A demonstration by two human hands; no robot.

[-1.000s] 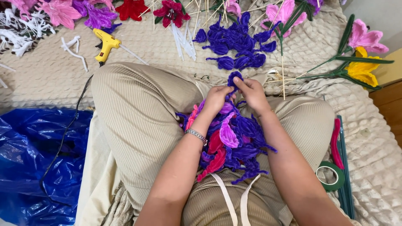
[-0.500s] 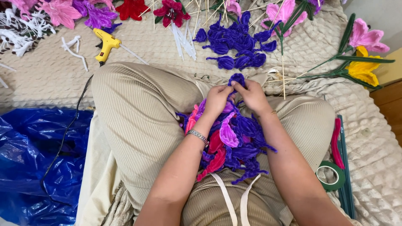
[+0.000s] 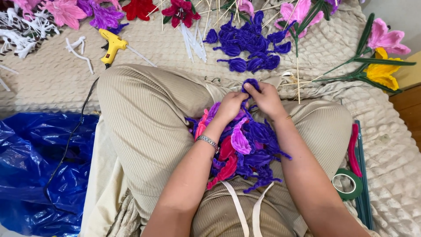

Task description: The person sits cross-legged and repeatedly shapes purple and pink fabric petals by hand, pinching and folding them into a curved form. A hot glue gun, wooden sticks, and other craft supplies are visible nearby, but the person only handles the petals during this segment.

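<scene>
Lap pile of purple and pink petals (image 3: 245, 149) is lying at centre, stretching from 12 to 6 o'clock | left hand (image 3: 230, 106) and right hand (image 3: 266, 100) are pinching one purple petal (image 3: 251, 84), its rounded tip pointing to 12 o'clock | yellow glue gun (image 3: 112, 45) is lying at 10 o'clock.

Petals (image 3: 245, 145) lie piled in the lap, under both hands (left (image 3: 230, 106), right (image 3: 265, 98)). Glue gun (image 3: 112, 44) lies ahead left; tape (image 3: 347, 184) lies right.
</scene>
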